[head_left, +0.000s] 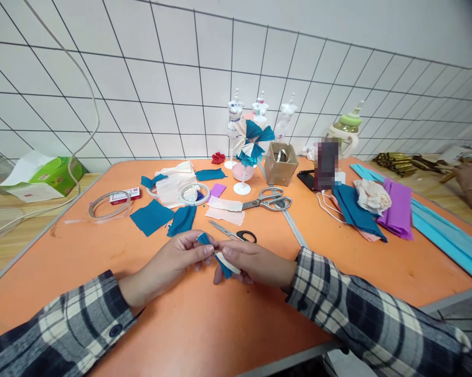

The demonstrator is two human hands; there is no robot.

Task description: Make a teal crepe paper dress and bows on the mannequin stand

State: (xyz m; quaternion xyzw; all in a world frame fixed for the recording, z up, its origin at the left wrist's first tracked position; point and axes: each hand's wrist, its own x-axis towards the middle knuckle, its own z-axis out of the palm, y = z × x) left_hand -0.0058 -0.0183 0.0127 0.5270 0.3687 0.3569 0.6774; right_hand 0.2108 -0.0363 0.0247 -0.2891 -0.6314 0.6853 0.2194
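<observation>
Both my hands meet low over the orange table (102, 256) and pinch one small folded strip of teal and cream crepe paper (223, 263). My left hand (176, 259) grips its upper teal end between thumb and fingers. My right hand (251, 262) holds the lower end, fingers curled round it. Just beyond my hands lie small black-handled scissors (236, 233). Teal paper pieces (151, 216) lie further left.
Large silver scissors (269, 200), tape rolls (194, 192), a teal-and-cream paper fan on a pink glass (251, 141), small mannequins (236, 112), a cardboard box (281, 162), and purple and blue paper (396, 209) lie on the table. Another person's hand (469, 175) works at the far right. A tissue box (49, 175) stands at the left.
</observation>
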